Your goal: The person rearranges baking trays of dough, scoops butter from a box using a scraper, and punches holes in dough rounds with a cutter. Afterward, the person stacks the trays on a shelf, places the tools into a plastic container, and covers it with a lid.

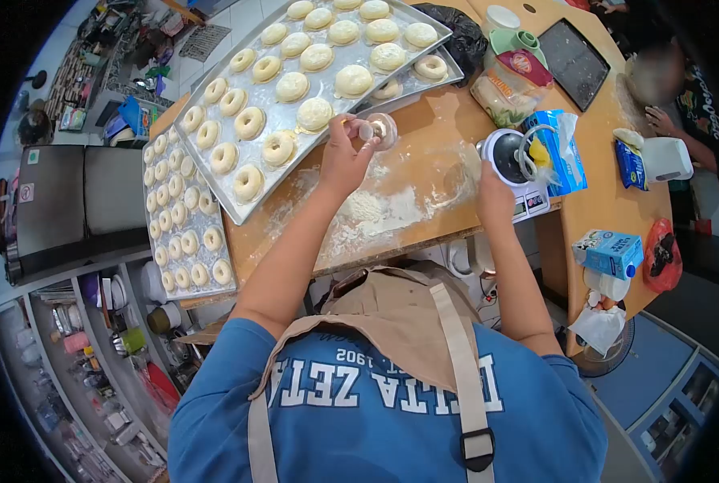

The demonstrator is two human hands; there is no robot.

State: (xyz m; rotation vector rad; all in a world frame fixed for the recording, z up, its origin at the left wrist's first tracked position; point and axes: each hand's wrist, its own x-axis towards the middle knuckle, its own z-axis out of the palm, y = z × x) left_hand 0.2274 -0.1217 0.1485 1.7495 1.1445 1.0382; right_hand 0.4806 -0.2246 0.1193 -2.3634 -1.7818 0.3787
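My left hand (347, 157) pinches a small clear round plastic piece with a short stem (384, 131), perhaps a dough cutter, above the floured wooden table. Beside it, a large metal tray (243, 205) holds several pale dough rings and rounds. My right hand (495, 193) is closed at the left edge of a white kitchen scale (541, 197); its fingertips are partly hidden. A round black plate or bowl (506, 155) sits on the scale, and a grey ring-shaped tool (527, 153) is next to it. Loose flour (367, 208) lies between my hands.
Another tray of dough rings (229, 278) lies at the left, and one sits under the large tray. Right of the scale are a blue box (565, 153), a flour bag (512, 84), a dark tray (574, 63) and a milk carton (607, 252). Another person's hand (660, 121) shows far right.
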